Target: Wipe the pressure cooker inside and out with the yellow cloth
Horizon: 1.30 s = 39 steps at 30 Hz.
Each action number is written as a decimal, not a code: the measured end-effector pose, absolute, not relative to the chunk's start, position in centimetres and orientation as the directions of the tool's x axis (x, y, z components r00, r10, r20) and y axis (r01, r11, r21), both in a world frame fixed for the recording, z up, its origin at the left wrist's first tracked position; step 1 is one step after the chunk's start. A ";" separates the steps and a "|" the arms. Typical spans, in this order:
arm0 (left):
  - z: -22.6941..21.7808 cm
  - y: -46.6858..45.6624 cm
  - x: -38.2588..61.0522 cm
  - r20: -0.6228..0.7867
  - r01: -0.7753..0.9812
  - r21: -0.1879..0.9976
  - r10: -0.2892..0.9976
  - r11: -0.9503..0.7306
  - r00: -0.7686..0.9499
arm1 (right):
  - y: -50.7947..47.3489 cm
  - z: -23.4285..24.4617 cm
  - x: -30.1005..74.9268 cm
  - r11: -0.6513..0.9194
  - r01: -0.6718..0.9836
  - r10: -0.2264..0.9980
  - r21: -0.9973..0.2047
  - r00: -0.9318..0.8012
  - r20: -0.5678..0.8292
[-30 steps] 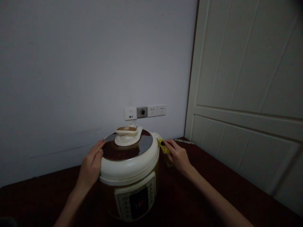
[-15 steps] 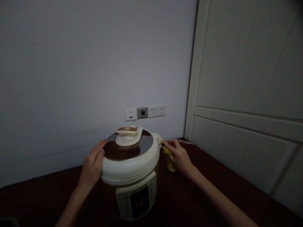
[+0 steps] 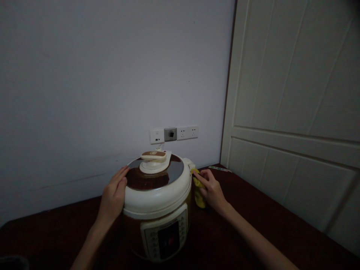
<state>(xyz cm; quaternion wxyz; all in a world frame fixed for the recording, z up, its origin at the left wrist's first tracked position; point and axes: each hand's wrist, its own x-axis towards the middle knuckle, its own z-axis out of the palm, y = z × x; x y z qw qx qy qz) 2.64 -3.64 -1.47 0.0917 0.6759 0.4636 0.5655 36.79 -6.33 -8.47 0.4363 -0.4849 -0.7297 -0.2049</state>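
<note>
A white-and-brown electric pressure cooker (image 3: 157, 204) stands upright in front of me, its lid on and its control panel (image 3: 168, 238) facing my side. My left hand (image 3: 114, 195) lies against the left side of the lid, fingers stretched over the rim and nothing held. In my right hand (image 3: 210, 189) is a yellow cloth (image 3: 200, 197), pinched between thumb and fingers. The cloth's upper end touches the cooker's right side, just below the white side bracket (image 3: 189, 164). Its lower part hangs down beside the cooker.
The cooker stands on a dark red tabletop (image 3: 236, 225) against a pale wall. Behind it are wall sockets (image 3: 187, 132) and a grey switch plate (image 3: 170, 134). A thin printed strip (image 3: 220, 169) lies near the back corner. A white panelled door (image 3: 281, 150) borders the right.
The view has shifted slightly. My right hand has moved a little down along the cooker's side with the cloth. My left hand keeps its place on the lid's rim.
</note>
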 end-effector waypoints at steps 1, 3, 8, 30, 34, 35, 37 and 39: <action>-1.5 -3.6 2.6 0.680 0.522 0.649 0.730 -0.554 -0.070 | -6.4 -8.6 36.6 0.468 0.875 0.521 -0.128 -0.156 0.839; -1.5 -3.6 2.6 0.680 0.519 0.650 0.729 -0.555 -0.072 | -6.4 -8.7 36.5 0.479 0.872 0.516 -0.105 -0.182 0.837; -1.3 -3.7 2.7 0.677 0.526 0.648 0.733 -0.551 -0.066 | -5.8 -8.8 38.4 0.477 0.878 0.499 -0.035 -0.238 0.833; -1.3 -3.7 2.6 0.678 0.515 0.650 0.733 -0.559 -0.060 | 2.1 -0.4 35.0 0.462 0.243 0.878 -0.853 0.007 0.478; -1.3 -3.7 2.6 0.670 0.506 0.659 0.740 -0.556 -0.061 | 0.4 -1.1 34.1 0.519 0.308 0.811 -0.797 0.116 0.573; -1.3 -3.8 2.6 0.667 0.506 0.661 0.743 -0.554 -0.058 | 0.0 -1.3 33.8 0.536 0.327 0.785 -0.779 0.146 0.602; -1.4 -3.8 2.6 0.663 0.509 0.661 0.747 -0.551 -0.052 | -0.8 -1.8 33.4 0.571 0.360 0.726 -0.738 0.200 0.658; -1.4 -3.8 2.6 0.666 0.511 0.658 0.745 -0.553 -0.051 | -1.9 -2.5 33.3 0.608 0.396 0.661 -0.687 0.225 0.715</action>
